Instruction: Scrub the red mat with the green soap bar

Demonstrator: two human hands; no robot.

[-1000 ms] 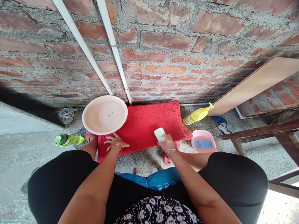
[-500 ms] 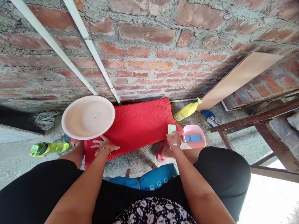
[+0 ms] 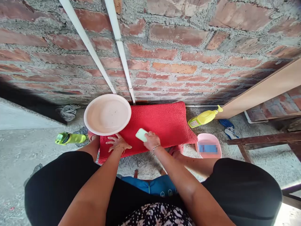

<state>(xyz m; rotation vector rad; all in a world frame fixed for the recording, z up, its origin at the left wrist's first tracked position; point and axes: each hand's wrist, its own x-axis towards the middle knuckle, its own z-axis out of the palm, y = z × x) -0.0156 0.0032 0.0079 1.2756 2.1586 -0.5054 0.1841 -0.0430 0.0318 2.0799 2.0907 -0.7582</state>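
Note:
A red textured mat (image 3: 162, 121) lies spread over a low support, partly hanging down its near side. My left hand (image 3: 118, 143) rests on the near left part of the mat with its fingers spread, just below the large pale basin (image 3: 107, 114). In my right hand (image 3: 152, 141) is a pale green rounded block (image 3: 141, 135), lying flat against the middle of the mat. Its underside is hidden, so I cannot tell whether it is a brush or soap.
Right of the mat lies a yellow spray bottle (image 3: 204, 118), near a pink tub (image 3: 215, 154) with a blurred blue item inside. A green bottle (image 3: 70, 138) is at the left. Behind rise a brick wall (image 3: 174, 67) and white pipes (image 3: 122, 53).
My right hand has moved left with the pale green block, from the mat's right end to its middle. My left hand stays on the mat near the basin. The view has shifted.

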